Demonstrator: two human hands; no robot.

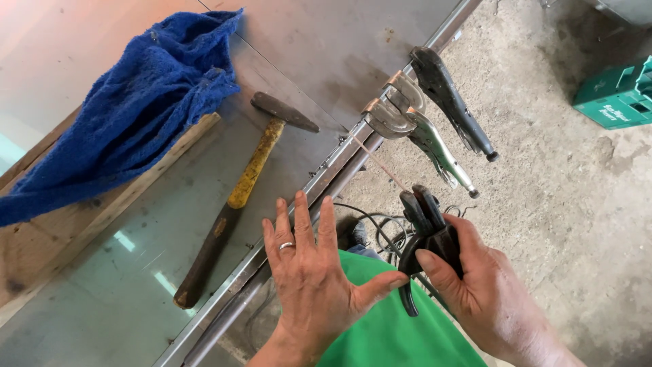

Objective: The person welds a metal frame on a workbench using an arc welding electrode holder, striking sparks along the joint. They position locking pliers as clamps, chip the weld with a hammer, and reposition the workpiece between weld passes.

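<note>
My right hand (475, 278) grips a black welding electrode holder (424, 234), whose jaws clamp a thin rod (380, 166) that slants up toward the table edge. My left hand (312, 272), with a ring on one finger, is held flat with fingers spread and holds nothing. Its thumb points toward the holder. Two locking clamp pliers (435, 146) hang from the metal table's edge rail (326, 180), one silver, one black-handled.
A hammer (234, 197) with a worn yellow and brown handle lies on the metal table top. A blue towel (129, 109) is draped over a wooden board (102, 217). Black cables (380, 228) lie on the concrete floor. A green crate (614, 95) stands at far right.
</note>
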